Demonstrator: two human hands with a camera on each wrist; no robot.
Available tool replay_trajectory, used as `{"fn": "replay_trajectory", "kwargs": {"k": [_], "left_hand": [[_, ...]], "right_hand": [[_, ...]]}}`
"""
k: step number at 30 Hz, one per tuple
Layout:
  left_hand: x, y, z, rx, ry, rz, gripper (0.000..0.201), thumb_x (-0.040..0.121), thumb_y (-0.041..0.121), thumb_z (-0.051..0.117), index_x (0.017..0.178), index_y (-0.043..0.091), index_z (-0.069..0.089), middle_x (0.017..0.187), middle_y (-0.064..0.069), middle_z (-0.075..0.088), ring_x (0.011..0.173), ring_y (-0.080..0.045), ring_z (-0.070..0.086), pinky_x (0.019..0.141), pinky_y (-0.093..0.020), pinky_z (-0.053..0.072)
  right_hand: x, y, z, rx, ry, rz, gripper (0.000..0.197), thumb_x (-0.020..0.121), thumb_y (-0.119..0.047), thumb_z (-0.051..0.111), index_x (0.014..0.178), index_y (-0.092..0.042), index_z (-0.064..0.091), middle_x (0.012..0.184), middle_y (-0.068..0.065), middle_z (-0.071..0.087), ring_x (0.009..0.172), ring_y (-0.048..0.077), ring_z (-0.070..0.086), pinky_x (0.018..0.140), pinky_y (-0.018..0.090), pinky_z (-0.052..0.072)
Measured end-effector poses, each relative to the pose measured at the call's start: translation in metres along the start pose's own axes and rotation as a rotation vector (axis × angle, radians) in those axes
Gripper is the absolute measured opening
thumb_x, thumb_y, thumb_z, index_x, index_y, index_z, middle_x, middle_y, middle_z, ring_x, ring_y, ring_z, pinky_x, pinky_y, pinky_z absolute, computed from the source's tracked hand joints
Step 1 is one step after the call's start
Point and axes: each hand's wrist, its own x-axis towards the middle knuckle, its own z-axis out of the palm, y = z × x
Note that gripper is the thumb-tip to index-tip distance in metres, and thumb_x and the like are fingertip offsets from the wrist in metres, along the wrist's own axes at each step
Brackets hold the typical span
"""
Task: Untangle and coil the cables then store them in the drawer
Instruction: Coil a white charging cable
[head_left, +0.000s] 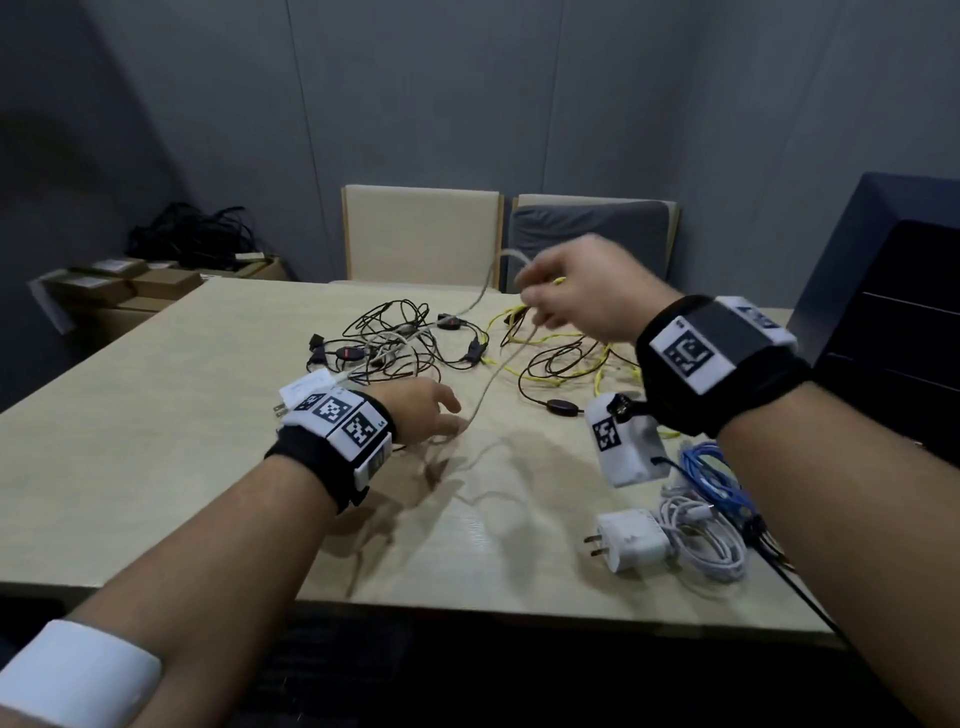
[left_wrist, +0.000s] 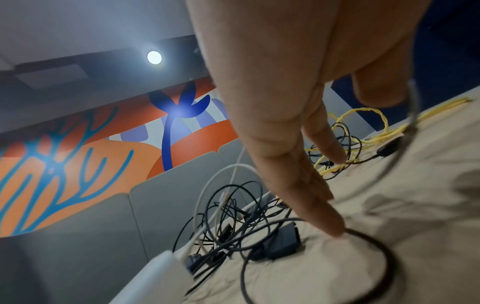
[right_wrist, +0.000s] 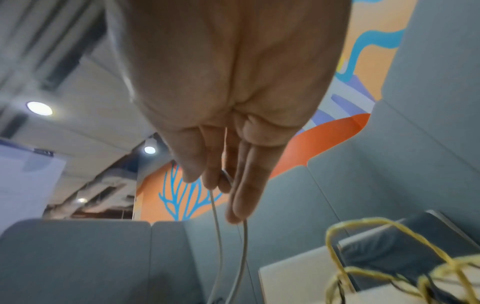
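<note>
Now your right hand (head_left: 582, 288) is raised, fingers (right_wrist: 244, 197) pinching the grey cable (head_left: 488, 374) | your left hand (head_left: 426, 410) is low, fingers (left_wrist: 322, 209) straight, tips touching the desk (head_left: 182, 395) beside that cable | tangled cables (head_left: 400, 338) lie beyond your left fingers.

The desk (head_left: 218, 415) has a pale wood-grain top with a smooth, faintly sheeny finish. The grey cable (head_left: 493, 364) looks like smooth rubbery plastic, as do the thin black cables (head_left: 395, 322); the yellow cable (right_wrist: 335, 253) has a rougher, braided-looking surface. The white charger (head_left: 631, 540) is glossy plastic with metal prongs, and its coiled white cord (head_left: 711, 545) is smooth. The two chairs (head_left: 421, 234) behind have matt cloth backs with light wooden edges. The boxes (head_left: 156, 283) are dull brown cardboard.
</note>
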Motion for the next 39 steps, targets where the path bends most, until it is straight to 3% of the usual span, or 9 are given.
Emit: {"fn": "replay_trajectory", "kwargs": {"k": [3,6,11,14,17,24,27,30,39], "left_hand": [[-0.003,-0.002,-0.007,-0.110,0.154,0.041,0.046,0.098,0.054,0.036,0.098,0.016,0.062,0.104,-0.008,0.066,0.101,-0.027,0.059,0.088,-0.032,0.045],[-0.008,-0.001,-0.017,-0.262,0.260,0.101,0.072,0.090,0.066,0.024,0.101,0.007,0.064,0.105,-0.018,0.065,0.104,-0.034,0.059,0.091,-0.037,0.045],[-0.012,-0.003,-0.029,-0.163,0.406,0.062,0.025,0.092,0.039,0.060,0.100,0.016,0.069,0.100,-0.003,0.066,0.098,-0.022,0.059,0.081,-0.029,0.045],[-0.013,0.002,-0.039,-0.271,0.550,0.017,0.022,0.097,0.032,0.053,0.088,0.015,0.063,0.082,-0.005,0.061,0.086,-0.025,0.057,0.066,-0.029,0.039],[-0.015,0.010,-0.050,-0.345,0.671,-0.005,0.028,0.096,0.039,0.052,0.117,0.020,0.054,0.096,-0.007,0.063,0.093,-0.025,0.057,0.077,-0.033,0.043],[-0.017,0.038,-0.058,-0.206,0.510,0.083,0.074,0.092,0.052,0.055,0.152,0.031,0.017,0.124,-0.015,0.060,0.115,-0.030,0.055,0.095,-0.037,0.042],[-0.016,0.041,-0.060,-0.174,0.495,0.064,0.043,0.097,0.045,0.048,0.138,0.029,0.045,0.125,-0.009,0.061,0.112,-0.027,0.056,0.092,-0.035,0.042],[-0.021,0.044,-0.066,-0.223,0.586,0.056,0.025,0.102,0.036,0.041,0.110,0.022,0.061,0.102,-0.002,0.063,0.088,-0.021,0.054,0.075,-0.033,0.038],[-0.033,0.043,-0.103,-0.211,0.938,-0.069,0.027,0.101,0.031,0.037,0.096,0.013,0.057,0.103,-0.014,0.060,0.096,-0.035,0.053,0.073,-0.035,0.036]], "right_hand": [[0.000,-0.006,-0.021,0.135,0.213,-0.091,0.021,0.094,-0.014,0.061,0.113,-0.009,0.069,0.081,-0.003,0.068,0.077,0.018,0.072,0.078,0.037,0.060],[0.003,-0.006,-0.033,0.190,0.446,-0.165,0.024,0.091,-0.018,0.061,0.110,-0.009,0.071,0.091,-0.003,0.067,0.080,0.019,0.071,0.079,0.040,0.060],[0.005,0.007,-0.043,0.293,0.636,-0.118,0.039,0.086,-0.024,0.059,0.119,-0.007,0.066,0.111,0.007,0.065,0.089,0.021,0.071,0.084,0.039,0.059],[-0.001,0.013,-0.042,0.271,0.594,-0.083,0.029,0.091,-0.016,0.061,0.118,-0.006,0.067,0.103,0.007,0.066,0.079,0.018,0.072,0.078,0.038,0.060],[-0.009,0.012,-0.037,0.248,0.491,-0.081,0.020,0.093,-0.011,0.061,0.111,-0.007,0.070,0.101,0.005,0.066,0.076,0.018,0.072,0.074,0.038,0.061],[-0.026,-0.018,-0.039,0.443,0.324,-0.269,0.014,0.081,-0.005,0.063,0.071,-0.010,0.071,0.073,0.005,0.068,0.071,0.020,0.068,0.069,0.034,0.059],[-0.029,-0.028,-0.048,0.631,0.336,-0.383,0.019,0.079,-0.009,0.063,0.060,-0.007,0.066,0.066,0.013,0.062,0.068,0.027,0.063,0.065,0.028,0.052],[-0.029,-0.025,-0.060,0.730,0.376,-0.370,0.018,0.077,-0.016,0.066,0.065,-0.003,0.067,0.068,0.017,0.061,0.069,0.034,0.065,0.067,0.040,0.057],[-0.041,0.004,-0.040,-0.054,0.227,-0.056,0.030,0.089,-0.032,0.068,0.073,-0.008,0.072,0.076,0.008,0.067,0.069,0.020,0.059,0.058,0.026,0.041]]}}
